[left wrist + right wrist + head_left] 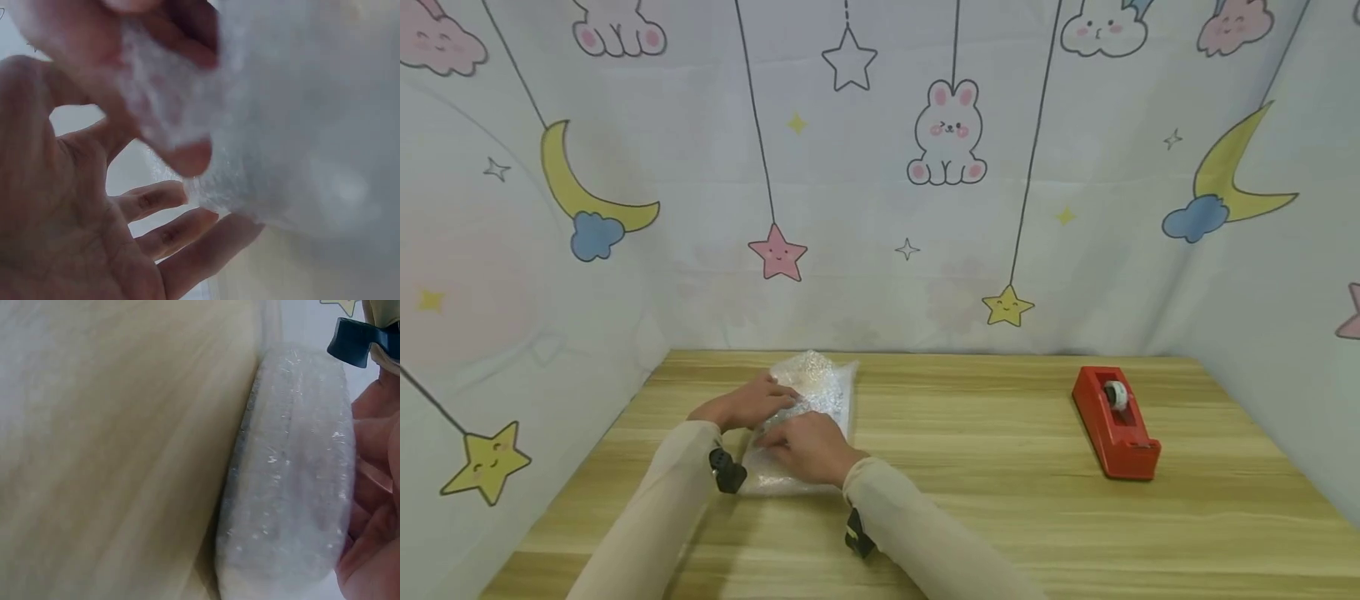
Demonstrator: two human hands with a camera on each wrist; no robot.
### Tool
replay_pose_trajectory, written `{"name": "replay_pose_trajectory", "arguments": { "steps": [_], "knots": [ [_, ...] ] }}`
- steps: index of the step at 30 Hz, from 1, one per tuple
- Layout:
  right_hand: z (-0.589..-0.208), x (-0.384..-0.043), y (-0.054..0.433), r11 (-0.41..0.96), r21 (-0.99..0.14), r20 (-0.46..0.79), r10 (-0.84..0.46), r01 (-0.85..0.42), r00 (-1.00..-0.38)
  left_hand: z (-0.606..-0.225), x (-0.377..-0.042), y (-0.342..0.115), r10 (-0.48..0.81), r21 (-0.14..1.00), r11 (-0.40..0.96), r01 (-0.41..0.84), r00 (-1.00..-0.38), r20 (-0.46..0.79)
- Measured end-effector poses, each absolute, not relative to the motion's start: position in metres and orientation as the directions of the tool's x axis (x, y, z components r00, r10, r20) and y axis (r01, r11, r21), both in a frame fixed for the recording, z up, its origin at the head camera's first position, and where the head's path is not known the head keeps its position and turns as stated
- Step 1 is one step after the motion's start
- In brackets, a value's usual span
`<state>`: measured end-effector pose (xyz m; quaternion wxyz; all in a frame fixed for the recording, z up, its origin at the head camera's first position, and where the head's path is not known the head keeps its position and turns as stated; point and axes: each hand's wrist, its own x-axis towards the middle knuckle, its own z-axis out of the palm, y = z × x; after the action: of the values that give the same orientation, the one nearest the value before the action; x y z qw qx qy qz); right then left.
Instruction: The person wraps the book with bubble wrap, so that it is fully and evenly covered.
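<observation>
A bundle of clear bubble wrap lies on the table, left of the middle. The right wrist view has the thick, rounded side of this bubble wrap close up; what is inside is hidden. My left hand rests over its left side. Fairly straight fingers touch the wrap in the left wrist view. My right hand lies over the near part, fingers toward the left. At the top of the left wrist view, its blurred fingers pinch a loose fold of the wrap.
A red tape dispenser with a small roll of tape stands on the right of the wood-grain table. Behind the table and along its sides hangs a pale printed cloth.
</observation>
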<state>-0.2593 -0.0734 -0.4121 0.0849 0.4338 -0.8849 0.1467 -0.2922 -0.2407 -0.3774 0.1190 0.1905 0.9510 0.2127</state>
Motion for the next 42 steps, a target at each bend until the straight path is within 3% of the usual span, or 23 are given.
{"name": "replay_pose_trajectory", "arguments": {
  "steps": [8, 14, 25, 36, 42],
  "knots": [
    [-0.404, -0.255, -0.075, 0.498, -0.195, 0.115, -0.844, -0.845, -0.524, -0.378, -0.289, -0.244, 0.439, 0.360, 0.858, 0.365, -0.887, -0.146],
    [-0.396, -0.252, -0.075, 0.446, -0.201, -0.013, -0.891, -0.872, -0.453, -0.379, -0.289, -0.249, 0.457, 0.394, 0.840, 0.372, -0.877, -0.146],
    [-0.401, -0.254, -0.064, 0.373, -0.252, 0.005, -0.922, -0.893, -0.386, -0.385, -0.288, -0.247, 0.462, 0.427, 0.829, 0.361, -0.872, -0.159],
    [-0.376, -0.254, -0.025, 0.370, -0.400, 0.129, -0.883, -0.839, -0.451, -0.385, -0.288, -0.251, 0.499, 0.432, 0.805, 0.408, -0.858, -0.120],
    [-0.358, -0.258, 0.016, 0.391, -0.512, 0.123, -0.848, -0.765, -0.516, -0.385, -0.288, -0.252, 0.501, 0.447, 0.796, 0.408, -0.858, -0.109]
  ]
}}
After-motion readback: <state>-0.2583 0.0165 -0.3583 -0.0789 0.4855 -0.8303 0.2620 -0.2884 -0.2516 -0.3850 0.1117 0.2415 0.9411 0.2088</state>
